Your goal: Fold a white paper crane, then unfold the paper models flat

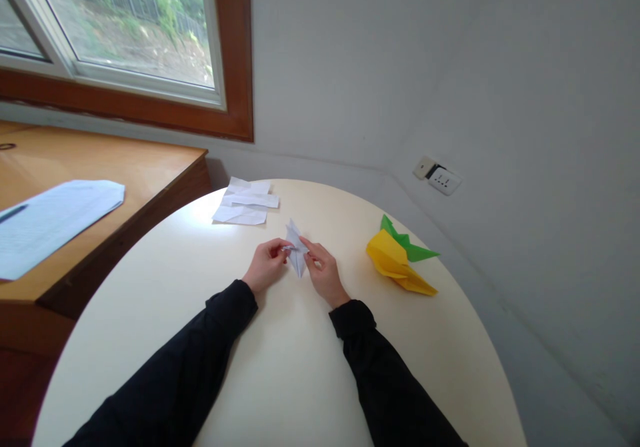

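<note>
A small piece of folded white paper [297, 257], diamond-shaped with pointed ends, is held between my two hands just above or on the round white table [280, 367]. My left hand [267, 263] pinches its left side between thumb and fingers. On the right side, my right hand [324, 270] grips the paper, thumb below and index finger near the upper edge. Both hands hide parts of the paper's sides, so the exact folds there cannot be made out.
Several white paper strips [245, 201] lie at the table's far edge. Yellow folded paper [393, 257] and green folded paper [413, 248] sit to the right. On the left, a wooden desk [150, 167] bears a paper sheet [60, 223] and a pen [13, 213]. A wall socket [445, 180] is beyond.
</note>
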Demonstrator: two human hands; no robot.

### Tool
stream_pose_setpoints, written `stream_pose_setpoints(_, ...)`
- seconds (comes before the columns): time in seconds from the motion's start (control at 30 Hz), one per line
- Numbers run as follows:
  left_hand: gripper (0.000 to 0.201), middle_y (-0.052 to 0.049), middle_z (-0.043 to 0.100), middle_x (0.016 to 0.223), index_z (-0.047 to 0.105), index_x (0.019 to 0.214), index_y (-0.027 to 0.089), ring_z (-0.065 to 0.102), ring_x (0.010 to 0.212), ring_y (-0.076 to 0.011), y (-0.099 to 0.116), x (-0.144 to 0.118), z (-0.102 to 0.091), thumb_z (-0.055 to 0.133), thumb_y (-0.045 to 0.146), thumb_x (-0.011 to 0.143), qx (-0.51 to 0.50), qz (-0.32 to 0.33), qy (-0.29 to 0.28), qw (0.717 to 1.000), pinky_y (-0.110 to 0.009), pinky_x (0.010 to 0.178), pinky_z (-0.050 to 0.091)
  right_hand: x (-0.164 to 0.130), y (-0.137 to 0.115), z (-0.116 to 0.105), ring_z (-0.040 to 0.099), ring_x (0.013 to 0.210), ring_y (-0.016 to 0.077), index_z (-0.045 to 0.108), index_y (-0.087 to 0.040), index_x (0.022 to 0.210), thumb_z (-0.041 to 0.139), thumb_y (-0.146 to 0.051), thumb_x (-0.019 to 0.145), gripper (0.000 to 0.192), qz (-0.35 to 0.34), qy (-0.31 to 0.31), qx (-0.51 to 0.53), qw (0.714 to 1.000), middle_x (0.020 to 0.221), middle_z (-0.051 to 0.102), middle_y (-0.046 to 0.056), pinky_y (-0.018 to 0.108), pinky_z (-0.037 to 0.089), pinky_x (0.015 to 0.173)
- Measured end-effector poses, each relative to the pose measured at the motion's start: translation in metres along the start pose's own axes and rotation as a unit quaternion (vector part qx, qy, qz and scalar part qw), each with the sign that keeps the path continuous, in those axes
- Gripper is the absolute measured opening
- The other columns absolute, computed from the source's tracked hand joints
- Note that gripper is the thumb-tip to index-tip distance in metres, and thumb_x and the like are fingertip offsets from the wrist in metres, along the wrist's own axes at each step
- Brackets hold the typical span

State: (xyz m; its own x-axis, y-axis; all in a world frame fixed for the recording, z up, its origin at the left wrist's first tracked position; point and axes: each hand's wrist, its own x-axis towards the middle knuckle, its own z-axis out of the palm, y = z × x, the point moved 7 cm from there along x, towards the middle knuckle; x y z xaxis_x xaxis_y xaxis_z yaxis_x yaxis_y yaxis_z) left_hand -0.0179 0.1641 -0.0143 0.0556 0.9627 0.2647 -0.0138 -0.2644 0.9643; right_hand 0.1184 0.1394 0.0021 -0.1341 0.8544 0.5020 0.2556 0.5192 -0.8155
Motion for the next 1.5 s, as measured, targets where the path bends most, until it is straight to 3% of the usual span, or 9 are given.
stream_pose_setpoints(0.33,0.01,0.002,0.054,0.052,0.061,0.065,0.014,0.048,0.049,-0.0087,-0.002,0.001,0.0,0.059,0.024,0.068,0.003,0.015,0.002,1.0,-0.021,0.048,0.037,0.0,0.008,0.0,0.058,0.076,0.0141,0.062,-0.022,0.097,0.051,-0.019,0.078,0.022,0.043,0.022,0.015,0.999,0.097,0.063,0.005,0.025,0.049,0.064)
stream_pose_setpoints(0.67,0.013,0.002,0.057,0.053,0.064,0.07,0.014,0.05,0.05,-0.0099,-0.001,-0.001,0.001,0.054,0.017,0.062,0.0,-0.015,-0.005,1.0,-0.021,0.05,0.038,0.001,0.008,-0.002,0.059,0.07,0.0147,0.06,-0.019,0.078,0.051,-0.019,0.075,0.01,0.046,0.03,0.006,0.998,0.079,0.063,0.003,0.025,0.047,0.061)
stream_pose_setpoints(1.03,0.011,-0.001,0.061,0.057,0.065,0.069,0.014,0.053,0.052,-0.0112,-0.005,-0.002,0.0,0.056,0.018,0.063,0.0,-0.013,0.015,1.0,-0.021,0.047,0.039,0.001,0.006,-0.003,0.06,0.073,0.0151,0.06,-0.019,0.071,0.05,-0.017,0.072,0.01,0.037,0.033,-0.004,0.999,0.077,0.063,0.002,0.026,0.046,0.061)
stream_pose_setpoints(1.5,0.012,-0.004,0.068,0.07,0.065,0.069,0.014,0.061,0.064,-0.0151,0.002,-0.002,-0.002,0.055,0.016,0.062,0.032,0.014,0.023,0.999,-0.025,0.059,0.047,0.001,0.01,-0.005,0.062,0.082,0.0175,0.062,-0.018,0.067,0.053,-0.015,0.069,0.009,0.031,0.056,0.032,0.997,0.087,0.066,0.006,0.03,0.05,0.071)
